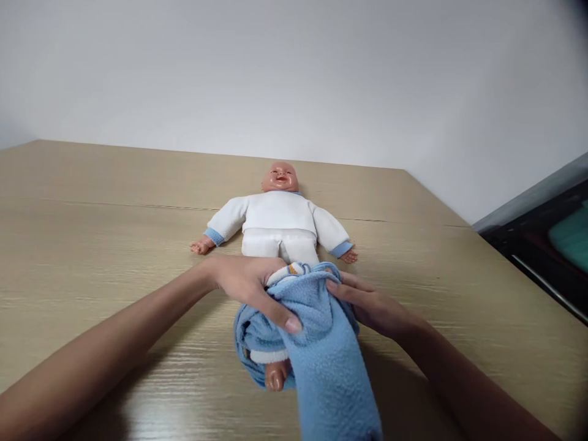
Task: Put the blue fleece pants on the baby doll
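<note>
A baby doll in a white top lies on its back on the wooden table, head pointing away from me. Blue fleece trousers are bunched around its legs, and one bare foot pokes out of the left leg hole. My left hand grips the waistband on the left, thumb pressed over the fabric. My right hand holds the waistband on the right side, fingers curled into the cloth.
A plain white wall rises behind the table. At the right, past the table's edge, stands a dark shelf or frame with something teal in it.
</note>
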A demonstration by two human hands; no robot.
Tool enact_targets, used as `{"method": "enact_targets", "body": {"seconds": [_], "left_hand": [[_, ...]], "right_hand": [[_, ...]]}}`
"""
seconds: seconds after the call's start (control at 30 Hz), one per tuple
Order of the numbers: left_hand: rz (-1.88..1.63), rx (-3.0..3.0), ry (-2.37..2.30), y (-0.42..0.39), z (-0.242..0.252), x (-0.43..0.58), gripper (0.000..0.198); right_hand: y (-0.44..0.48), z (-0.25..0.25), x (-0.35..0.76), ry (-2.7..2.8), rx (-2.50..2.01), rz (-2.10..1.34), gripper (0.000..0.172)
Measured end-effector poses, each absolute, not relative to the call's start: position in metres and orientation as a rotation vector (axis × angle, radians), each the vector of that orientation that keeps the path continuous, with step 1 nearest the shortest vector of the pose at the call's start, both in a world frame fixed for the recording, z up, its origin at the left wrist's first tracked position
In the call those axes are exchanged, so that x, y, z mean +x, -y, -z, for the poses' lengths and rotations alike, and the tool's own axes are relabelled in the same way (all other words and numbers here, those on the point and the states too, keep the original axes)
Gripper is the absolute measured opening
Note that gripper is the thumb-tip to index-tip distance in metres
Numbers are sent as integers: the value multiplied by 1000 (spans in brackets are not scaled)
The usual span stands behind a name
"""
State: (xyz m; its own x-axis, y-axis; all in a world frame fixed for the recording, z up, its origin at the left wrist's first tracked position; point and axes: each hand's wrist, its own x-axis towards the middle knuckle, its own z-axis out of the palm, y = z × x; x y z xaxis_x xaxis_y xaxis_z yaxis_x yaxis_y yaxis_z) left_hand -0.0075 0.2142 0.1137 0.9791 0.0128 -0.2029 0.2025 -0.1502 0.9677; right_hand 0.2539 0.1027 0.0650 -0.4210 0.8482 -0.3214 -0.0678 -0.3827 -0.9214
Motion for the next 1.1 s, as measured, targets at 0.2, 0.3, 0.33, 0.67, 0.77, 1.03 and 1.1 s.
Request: {"method": "enact_targets", "body": {"seconds": [0.2, 0.3, 0.33, 0.67, 0.77, 1.03, 1.1], "left_hand": [[12, 1784, -202, -211, -117, -8, 28], [101, 1723, -201, -212, -114, -9, 28], [161, 1672, -166, -213, -113, -10, 29], [137, 1573, -145, -215, -107, -12, 35], [77, 1613, -110, -217, -104, -11, 37], [-119, 1735, -101, -217, -98, -10, 58], [-64, 1727, -211, -217, -99, -11, 42]], "right_hand": [[-96, -84, 265, 1700, -931, -2029, 49], [-93, -78, 261, 1488, -899, -1954, 47], [-93, -74, 260, 1373, -920, -1906, 47], [-88, -78, 257, 1493, -866, -2103, 79], [-86, -77, 255, 1420, -765, -2103, 86], [-86, -68, 255, 1155, -1063, -1873, 62], [-83, -72, 253, 1277, -1020, -1826, 67]]}}
